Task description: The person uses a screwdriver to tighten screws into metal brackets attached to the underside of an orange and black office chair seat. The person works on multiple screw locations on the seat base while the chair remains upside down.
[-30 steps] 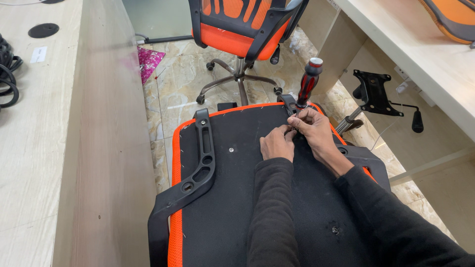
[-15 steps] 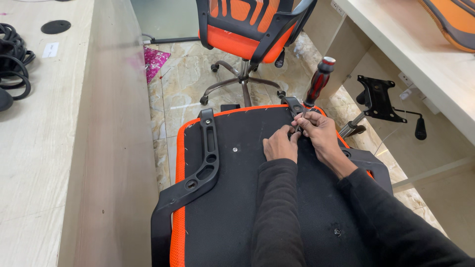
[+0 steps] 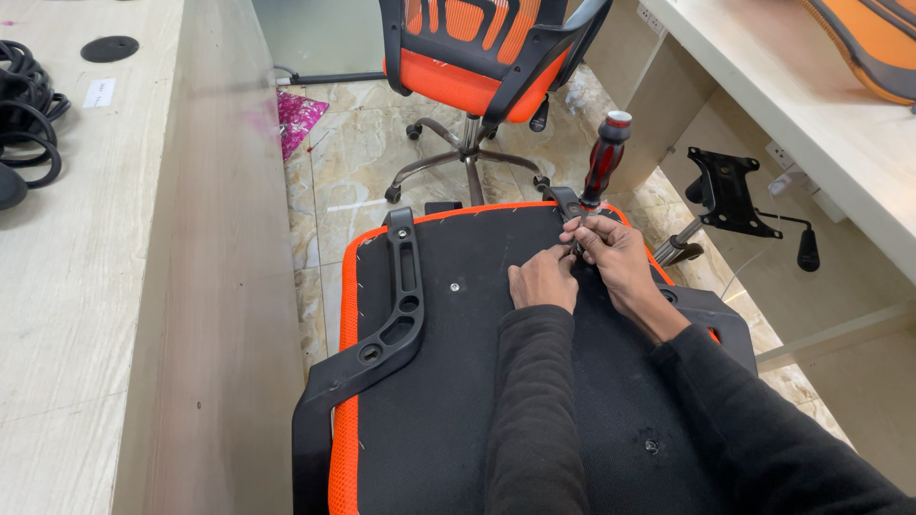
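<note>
Steadying the shaft, the right hand (image 3: 618, 256) and left hand (image 3: 542, 278) pinch a red-handled screwdriver (image 3: 603, 167) upright against the right armrest bracket (image 3: 565, 202) on the upturned chair seat (image 3: 468, 381), keeping the tip seated.

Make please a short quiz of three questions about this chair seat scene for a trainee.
1. True or false: the screwdriver stands roughly upright at the far edge of the seat.
2. Which hand is closer to the screwdriver shaft: left hand or right hand?
3. What lies on the floor to the right of the seat?

Key
1. True.
2. Right hand.
3. A black metal chair mechanism with a lever.
</note>
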